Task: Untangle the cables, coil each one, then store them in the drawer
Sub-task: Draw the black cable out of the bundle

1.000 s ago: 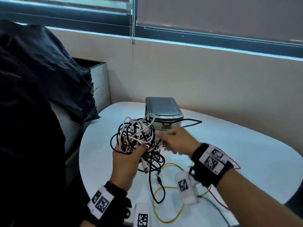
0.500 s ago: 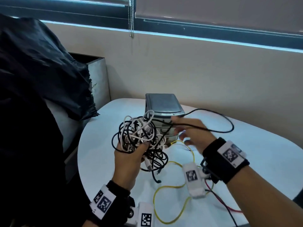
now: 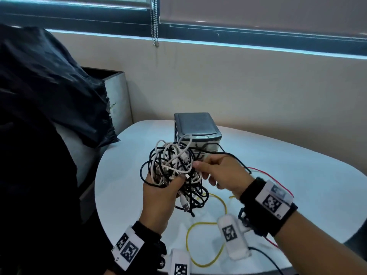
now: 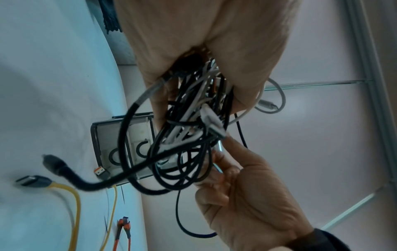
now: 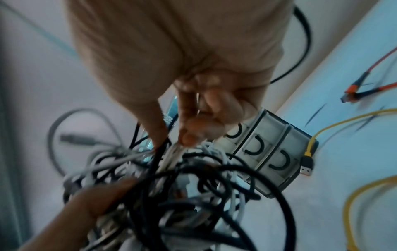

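Left hand: your left hand has its fingers curled round the cable tangle, holding it up above the table. Keep that grip loose enough for strands to slide.

Tangle: black and white cables, thin, round and smooth-jacketed, knotted into a rough ball. Loops hang below your palm, and one white plug sticks out of the mass.

Right hand: your right hand has thumb and forefinger closed in a pinch at the tangle's right edge. The right wrist view suggests a pale strand is in the pinch; it is too blurred to say which.

Step in hand: judged as working one cable free. Follow the pinched strand back to its plug and feed the plug through the loops rather than pulling. A hard tug would likely cinch the knots.

Black lead: a long black cable runs from the tangle over your right hand toward the table. It looks the loosest, so a fair one to clear early.

Drawer unit: the small grey drawer box stands on the table just behind the tangle, its drawers with curved dark handles, apparently shut.

Table, right: a yellow cable and a red cable lie loose and uncoiled on the white top.
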A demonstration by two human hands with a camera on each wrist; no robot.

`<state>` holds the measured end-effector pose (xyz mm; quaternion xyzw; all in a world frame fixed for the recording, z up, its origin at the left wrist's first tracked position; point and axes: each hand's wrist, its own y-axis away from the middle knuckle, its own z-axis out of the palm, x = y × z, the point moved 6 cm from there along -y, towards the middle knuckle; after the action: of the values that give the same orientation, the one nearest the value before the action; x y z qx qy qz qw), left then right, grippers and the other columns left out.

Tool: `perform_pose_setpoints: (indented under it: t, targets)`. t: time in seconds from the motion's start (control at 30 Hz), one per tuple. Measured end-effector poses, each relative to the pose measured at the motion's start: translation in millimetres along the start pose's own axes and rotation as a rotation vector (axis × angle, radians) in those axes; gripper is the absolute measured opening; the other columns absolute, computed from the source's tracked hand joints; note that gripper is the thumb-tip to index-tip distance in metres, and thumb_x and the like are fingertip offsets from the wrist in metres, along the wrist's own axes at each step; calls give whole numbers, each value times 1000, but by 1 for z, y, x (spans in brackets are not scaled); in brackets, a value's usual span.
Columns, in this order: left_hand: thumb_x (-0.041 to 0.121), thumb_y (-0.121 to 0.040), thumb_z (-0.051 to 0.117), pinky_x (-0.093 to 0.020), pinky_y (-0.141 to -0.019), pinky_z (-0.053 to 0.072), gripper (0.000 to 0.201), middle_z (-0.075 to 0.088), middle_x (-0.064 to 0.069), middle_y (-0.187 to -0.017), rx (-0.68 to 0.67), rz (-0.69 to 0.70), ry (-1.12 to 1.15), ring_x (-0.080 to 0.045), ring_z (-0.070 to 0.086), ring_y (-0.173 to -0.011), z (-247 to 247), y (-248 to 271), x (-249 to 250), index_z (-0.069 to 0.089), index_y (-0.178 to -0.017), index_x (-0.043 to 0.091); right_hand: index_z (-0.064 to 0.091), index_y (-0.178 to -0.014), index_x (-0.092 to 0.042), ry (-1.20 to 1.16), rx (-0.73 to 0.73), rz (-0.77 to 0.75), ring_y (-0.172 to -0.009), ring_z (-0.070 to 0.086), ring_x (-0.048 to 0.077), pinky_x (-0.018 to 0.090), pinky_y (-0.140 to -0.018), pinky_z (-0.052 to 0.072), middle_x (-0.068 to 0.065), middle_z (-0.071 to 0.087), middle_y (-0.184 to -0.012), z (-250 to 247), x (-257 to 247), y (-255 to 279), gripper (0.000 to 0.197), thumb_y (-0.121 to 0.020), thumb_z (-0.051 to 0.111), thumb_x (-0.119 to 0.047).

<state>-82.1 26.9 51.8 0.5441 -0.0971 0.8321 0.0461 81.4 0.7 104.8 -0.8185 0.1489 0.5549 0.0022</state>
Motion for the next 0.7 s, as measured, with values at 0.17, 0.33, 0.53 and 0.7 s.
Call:
perform_pose_setpoints:
  t: [0.17, 0.33, 0.53, 0.7]
  targets:
    - [-6, -86, 69, -44, -75, 59, 29, 75, -14, -100, -3, -42, -19, -31, 73, -92, 3, 9, -5, 69, -107, 14, 63, -68, -15, -68, 25, 8, -46, 37, 11, 20, -42, 28, 0, 56, -62, -2, 11, 3, 22, -87, 73, -17]
    - [-7, -87, 67, -32, -60, 56, 26, 76, -12, -94, -14, -40, 0, -23, 72, -80, 9, 11, -4, 69, -102, 15, 68, -73, -14, -218, 51, 30, -50, 37, 11, 23, -47, 26, 2, 55, -67, -2, 16, 6, 14, -85, 74, -20]
    - [-8, -85, 68, -32, -63, 55, 28, 75, -14, -97, -17, -41, -17, -26, 72, -86, 13, 11, -5, 69, -105, 12, 70, -85, -7, -386, 221, -1, -43, 42, 8, 18, -40, 29, 1, 56, -62, -26, 2, 3, 15, -90, 58, 0]
    - [-11, -85, 66, -40, -65, 57, 29, 75, -14, -94, -22, -60, -53, -27, 71, -78, 4, 11, -7, 69, -103, 13, 51, -80, -16, -602, 458, -131, -45, 57, 11, 21, -47, 44, -2, 67, -61, -95, -26, -12, 21, -100, 48, -7]
